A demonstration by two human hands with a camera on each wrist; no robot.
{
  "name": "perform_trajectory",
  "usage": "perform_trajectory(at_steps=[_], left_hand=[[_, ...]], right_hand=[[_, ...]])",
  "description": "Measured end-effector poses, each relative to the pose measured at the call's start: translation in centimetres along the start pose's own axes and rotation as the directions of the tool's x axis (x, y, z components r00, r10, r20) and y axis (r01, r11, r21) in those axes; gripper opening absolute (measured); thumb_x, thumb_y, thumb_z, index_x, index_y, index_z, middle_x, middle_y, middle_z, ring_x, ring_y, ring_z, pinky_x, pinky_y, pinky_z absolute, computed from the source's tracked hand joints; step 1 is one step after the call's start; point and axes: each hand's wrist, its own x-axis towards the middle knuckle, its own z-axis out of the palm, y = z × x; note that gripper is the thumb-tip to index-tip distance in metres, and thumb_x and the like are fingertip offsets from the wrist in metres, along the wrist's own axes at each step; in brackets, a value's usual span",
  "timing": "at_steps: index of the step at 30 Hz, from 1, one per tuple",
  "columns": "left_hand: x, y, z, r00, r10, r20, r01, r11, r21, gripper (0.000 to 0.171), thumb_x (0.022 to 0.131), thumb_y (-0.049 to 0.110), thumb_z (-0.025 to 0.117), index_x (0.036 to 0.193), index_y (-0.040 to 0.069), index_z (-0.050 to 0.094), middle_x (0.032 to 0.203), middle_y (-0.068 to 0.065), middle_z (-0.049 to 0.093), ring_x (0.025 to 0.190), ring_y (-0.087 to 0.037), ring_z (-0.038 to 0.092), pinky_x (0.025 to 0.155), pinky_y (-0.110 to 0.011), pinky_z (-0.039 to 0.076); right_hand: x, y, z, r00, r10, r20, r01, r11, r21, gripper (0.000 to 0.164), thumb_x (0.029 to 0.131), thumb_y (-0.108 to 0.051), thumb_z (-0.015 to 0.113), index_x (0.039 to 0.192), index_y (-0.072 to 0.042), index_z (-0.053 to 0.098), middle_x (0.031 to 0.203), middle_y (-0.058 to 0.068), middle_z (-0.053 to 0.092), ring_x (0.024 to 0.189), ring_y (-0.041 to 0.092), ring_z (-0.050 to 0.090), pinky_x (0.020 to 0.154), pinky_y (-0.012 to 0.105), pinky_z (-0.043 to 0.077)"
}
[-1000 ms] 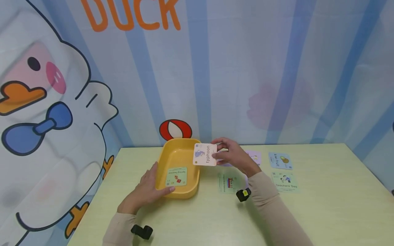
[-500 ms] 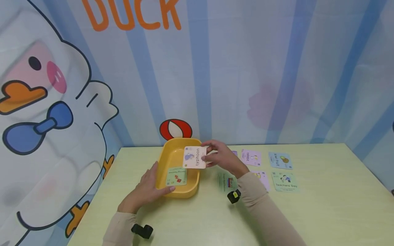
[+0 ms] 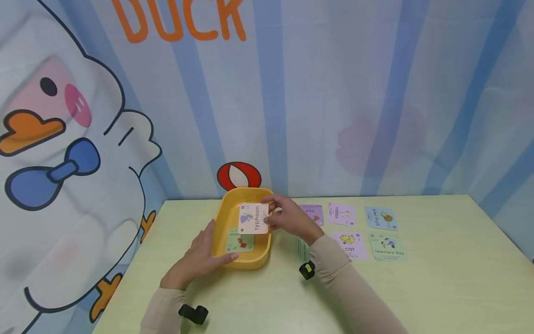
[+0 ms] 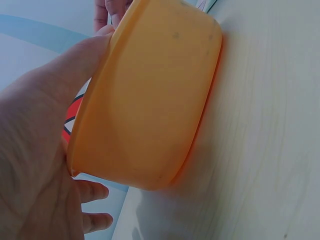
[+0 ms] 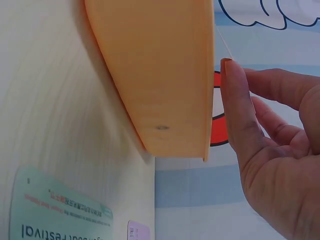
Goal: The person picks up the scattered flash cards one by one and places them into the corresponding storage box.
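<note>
My right hand (image 3: 288, 217) pinches a pale pink "typhoon" card (image 3: 253, 218) by its right edge, over the yellow tray (image 3: 267, 257). In the right wrist view, the thumb and fingers hold the card, seen edge-on, just above the tray rim. A green "Festival" card (image 3: 240, 242) lies in the tray, its top partly hidden by the held card. At the tray's near left corner rests my left hand (image 3: 200, 255). Its fingers lie extended along the left side, and the thumb lies across the near rim, as the left wrist view also shows.
Right of the tray lie a purple "zoo" card (image 3: 312, 215), a "rabbit" card (image 3: 341, 214), a "kiwi fruit" card (image 3: 381, 218), a "cat" card (image 3: 349, 245) and a "Teachers' Day" card (image 3: 387, 246). My right arm partly covers a green Dragon Boat Festival card (image 3: 303, 250). A printed curtain (image 3: 313, 93) hangs behind.
My right hand has carried the typhoon card leftward and slightly nearer, from the tray's right rim to over its middle. The zoo and cat cards have come into fuller view. My left hand stays put.
</note>
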Motion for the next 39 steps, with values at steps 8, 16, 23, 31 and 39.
perform_trajectory(at_steps=[8, 16, 23, 31, 39], left_hand=[[0.0, -0.2, 0.1, 1.0, 0.016, 0.002, -0.016, 1.0, 0.004, 0.124, 0.081, 0.067, 0.072, 0.163, 0.01, -0.001, 0.17, -0.016, 0.009, 0.154, -0.045, 0.007, 0.117, -0.071, 0.017], [0.2, -0.3, 0.2, 1.0, 0.012, -0.006, -0.012, 1.0, 0.015, 0.125, 0.08, 0.068, 0.073, 0.164, 0.01, -0.001, 0.171, -0.015, 0.009, 0.154, -0.045, 0.007, 0.117, -0.072, 0.017], [0.1, -0.4, 0.3, 1.0, 0.007, -0.001, -0.007, 1.0, 0.01, 0.125, 0.08, 0.068, 0.072, 0.164, 0.011, -0.002, 0.171, -0.015, 0.008, 0.154, -0.045, 0.006, 0.116, -0.073, 0.018], [0.1, -0.4, 0.3, 1.0, 0.005, 0.0, -0.005, 1.0, 0.008, 0.126, 0.079, 0.07, 0.072, 0.164, 0.013, -0.002, 0.171, -0.014, 0.008, 0.155, -0.044, 0.006, 0.116, -0.073, 0.019], [0.1, -0.2, 0.1, 1.0, 0.009, -0.002, -0.009, 1.0, 0.019, 0.125, 0.08, 0.069, 0.071, 0.164, 0.012, -0.002, 0.171, -0.014, 0.008, 0.155, -0.044, 0.005, 0.117, -0.073, 0.018]], right_hand=[[0.2, 0.5, 0.7, 1.0, 0.008, 0.004, -0.008, 1.0, -0.029, 0.05, 0.089, 0.011, 0.066, 0.137, -0.002, 0.057, 0.109, 0.017, 0.053, 0.082, 0.023, 0.067, 0.074, 0.037, 0.063], [0.4, 0.3, 1.2, 1.0, 0.014, -0.018, -0.016, 0.996, -0.092, 0.05, 0.088, 0.01, 0.069, 0.135, -0.003, 0.059, 0.108, 0.016, 0.056, 0.08, 0.02, 0.066, 0.073, 0.035, 0.063], [0.8, 0.2, 1.7, 1.0, 0.02, -0.024, -0.023, 0.989, -0.144, 0.049, 0.088, 0.007, 0.07, 0.134, -0.007, 0.061, 0.108, 0.015, 0.057, 0.081, 0.021, 0.065, 0.075, 0.035, 0.063], [1.2, 0.3, 2.1, 1.0, 0.008, -0.023, -0.014, 0.971, -0.239, 0.048, 0.089, 0.003, 0.072, 0.135, -0.006, 0.061, 0.106, 0.012, 0.06, 0.082, 0.019, 0.067, 0.077, 0.035, 0.062], [1.5, 0.0, 2.2, 0.999, 0.022, -0.028, -0.029, 0.957, -0.289, 0.05, 0.09, 0.0, 0.073, 0.138, -0.009, 0.06, 0.107, 0.01, 0.062, 0.084, 0.019, 0.066, 0.074, 0.029, 0.061]])
